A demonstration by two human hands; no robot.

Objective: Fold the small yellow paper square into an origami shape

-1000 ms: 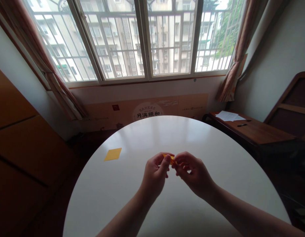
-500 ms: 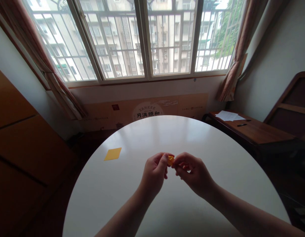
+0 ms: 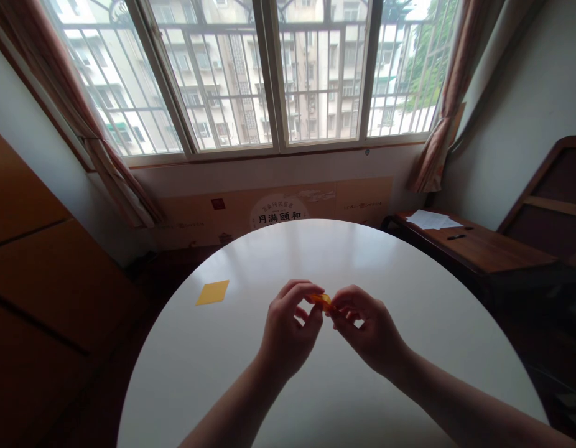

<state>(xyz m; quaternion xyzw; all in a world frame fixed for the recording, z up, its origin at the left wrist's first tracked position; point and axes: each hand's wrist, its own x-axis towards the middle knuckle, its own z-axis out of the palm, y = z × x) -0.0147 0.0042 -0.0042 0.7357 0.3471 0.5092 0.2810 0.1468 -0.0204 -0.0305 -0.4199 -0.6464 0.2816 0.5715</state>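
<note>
your forearms come in from the bottom edge and meet over the near middle of the round white table (image 3: 199, 373). your left hand (image 3: 288, 330) is curled, thumb and forefinger pinched on the left end of a small orange paper (image 3: 321, 300); the other fingers are tucked loosely under. your right hand (image 3: 367, 330) pinches the right end of the same piece with its fingertips, knuckles up. the two hands almost touch at the fingertips, and the orange paper sits between them, held just above the tabletop rather than lying on it. it is folded small; its exact shape is too tiny to make out.

further out and to your left, a flat yellow sheet (image 3: 213, 292) lies on the table near its left rim, well apart from both hands.

beyond the far rim, a cardboard panel (image 3: 278, 208) with print leans along the wall under the window (image 3: 269, 74), with a curtain (image 3: 440, 118) drawn back on each side. to your right stands a wooden desk (image 3: 484, 249) with white papers (image 3: 432, 219) and a dark pen (image 3: 457, 236) on it. a brown cabinet (image 3: 45, 280) fills the left.
</note>
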